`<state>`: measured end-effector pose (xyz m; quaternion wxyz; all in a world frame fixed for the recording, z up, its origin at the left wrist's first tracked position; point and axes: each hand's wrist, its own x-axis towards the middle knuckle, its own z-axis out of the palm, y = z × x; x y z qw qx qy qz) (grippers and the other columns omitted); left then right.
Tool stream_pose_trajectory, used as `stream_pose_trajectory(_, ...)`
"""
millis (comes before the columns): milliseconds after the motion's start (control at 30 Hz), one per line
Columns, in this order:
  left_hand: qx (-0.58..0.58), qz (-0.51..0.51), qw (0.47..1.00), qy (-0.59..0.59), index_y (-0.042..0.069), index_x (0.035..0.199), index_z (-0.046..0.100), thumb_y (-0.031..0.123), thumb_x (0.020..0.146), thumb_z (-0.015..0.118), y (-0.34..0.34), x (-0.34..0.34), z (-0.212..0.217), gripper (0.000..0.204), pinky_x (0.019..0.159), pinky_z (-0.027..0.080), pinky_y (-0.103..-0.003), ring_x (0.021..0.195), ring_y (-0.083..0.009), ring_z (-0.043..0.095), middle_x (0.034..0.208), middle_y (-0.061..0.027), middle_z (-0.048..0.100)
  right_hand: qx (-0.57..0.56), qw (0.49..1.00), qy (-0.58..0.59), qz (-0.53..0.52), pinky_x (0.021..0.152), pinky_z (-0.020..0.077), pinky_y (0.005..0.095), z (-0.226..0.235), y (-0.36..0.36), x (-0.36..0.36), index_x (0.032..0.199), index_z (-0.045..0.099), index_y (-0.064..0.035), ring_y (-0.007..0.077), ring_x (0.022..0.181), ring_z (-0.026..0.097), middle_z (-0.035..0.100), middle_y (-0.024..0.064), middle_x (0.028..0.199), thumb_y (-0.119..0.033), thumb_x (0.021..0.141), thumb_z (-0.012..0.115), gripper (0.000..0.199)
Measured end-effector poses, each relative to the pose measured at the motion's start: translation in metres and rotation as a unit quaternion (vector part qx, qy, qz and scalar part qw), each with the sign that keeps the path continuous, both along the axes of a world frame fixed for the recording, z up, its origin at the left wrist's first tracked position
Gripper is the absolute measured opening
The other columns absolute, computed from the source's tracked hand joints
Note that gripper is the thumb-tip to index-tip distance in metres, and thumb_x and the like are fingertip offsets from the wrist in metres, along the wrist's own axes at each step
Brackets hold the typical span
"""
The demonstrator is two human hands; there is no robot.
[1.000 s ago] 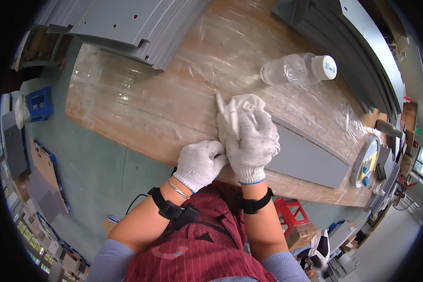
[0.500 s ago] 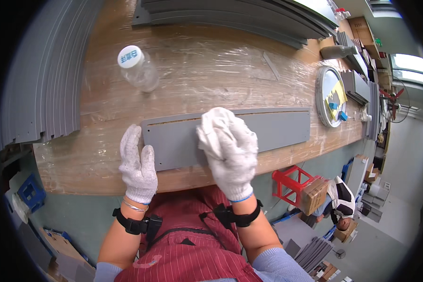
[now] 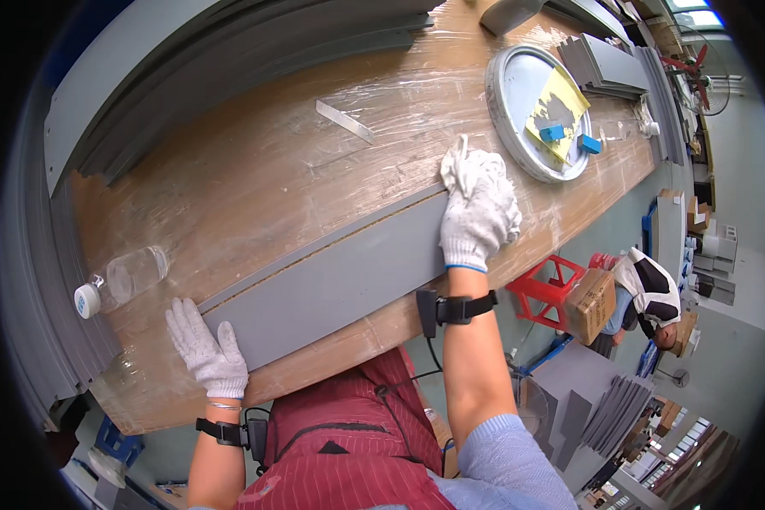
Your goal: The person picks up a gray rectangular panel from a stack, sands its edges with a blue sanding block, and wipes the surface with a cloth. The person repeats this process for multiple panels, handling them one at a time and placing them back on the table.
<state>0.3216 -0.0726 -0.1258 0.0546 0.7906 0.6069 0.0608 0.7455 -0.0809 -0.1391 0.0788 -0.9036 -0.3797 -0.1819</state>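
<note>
Two o'clock: right hand in white knit glove [image 3: 479, 219] hides from us the far end of the long flat grey panel [image 3: 340, 276] and part of the crumpled white cloth [image 3: 456, 163]. One o'clock: grey rounded container [image 3: 508, 14] cut by top edge.

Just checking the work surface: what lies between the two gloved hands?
The head view shows the grooved grey board between the left gloved hand at one end and the right gloved hand, holding a white cloth, at the other.
</note>
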Motion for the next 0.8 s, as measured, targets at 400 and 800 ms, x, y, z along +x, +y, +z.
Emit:
stream_pose_trajectory(400, 0.006, -0.003, 1.0, -0.011, -0.003, 0.151, 0.037, 0.028, 0.099, 0.053, -0.003, -0.002, -0.003, 0.062, 0.121, 0.021, -0.05, 0.147, -0.044, 0.028, 0.157, -0.0239, 0.036, 0.061, 0.981, 0.07, 0.171, 0.094, 0.0474, 0.0507, 0.017, -0.032, -0.002, 0.121, 0.07, -0.0102, 0.0391, 0.11, 0.061, 0.067, 0.0174, 0.12, -0.023, 0.081, 0.074, 0.043)
stream_pose_trajectory(800, 0.014, -0.012, 1.0, -0.005, -0.002, 0.15, 0.039, 0.027, 0.1, 0.051, 0.0, -0.008, -0.011, 0.059, 0.121, 0.022, -0.049, 0.147, -0.0416, 0.03, 0.156, -0.0229, 0.038, 0.115, 0.853, 0.301, 0.411, 0.086, 0.0522, 0.046, 0.014, -0.071, -0.143, 0.119, 0.071, -0.0175, 0.0328, 0.104, 0.064, 0.064, 0.0126, 0.125, -0.02, 0.08, 0.062, 0.041)
